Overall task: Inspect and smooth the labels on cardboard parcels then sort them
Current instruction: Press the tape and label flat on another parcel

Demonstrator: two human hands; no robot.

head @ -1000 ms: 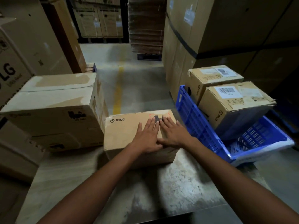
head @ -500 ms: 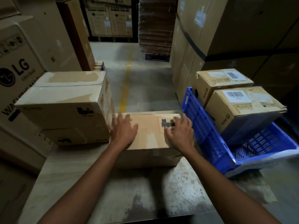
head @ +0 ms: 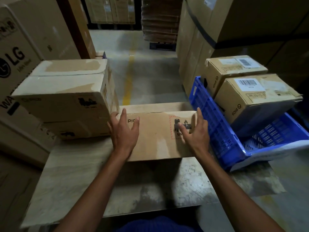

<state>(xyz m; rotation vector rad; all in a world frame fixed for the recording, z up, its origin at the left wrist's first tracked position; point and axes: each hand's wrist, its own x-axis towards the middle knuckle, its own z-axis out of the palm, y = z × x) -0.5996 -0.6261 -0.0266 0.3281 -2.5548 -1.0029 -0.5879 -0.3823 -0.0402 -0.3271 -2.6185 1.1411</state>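
From the head camera, you have one cardboard parcel straight ahead of you on the worn table, with both of your hands on it. Your left hand lies on the parcel's left end, fingers spread wide and reaching its far left corner, the thumb partly covering the printed PICO name. Your right hand lies on the right end, fingers also spread and reaching toward the far right corner, with the thumb resting across the one red-dashed hazard mark. Neither hand pinches anything, though you cannot tell how hard the palms press down. Counting the small parcels in sight gives five. One is under your hands. Two are stacked at your left, the upper box on the lower box, and that stack touches the left end of your parcel. The other two sit in the single blue crate at your right, which stands tilted just beside your parcel. Of the crate's pair, the far parcel and the near parcel each carry one white barcode label, so two labels in all, and. One large LG carton stands at the far left, and one yellow floor line runs down the aisle beyond the table.
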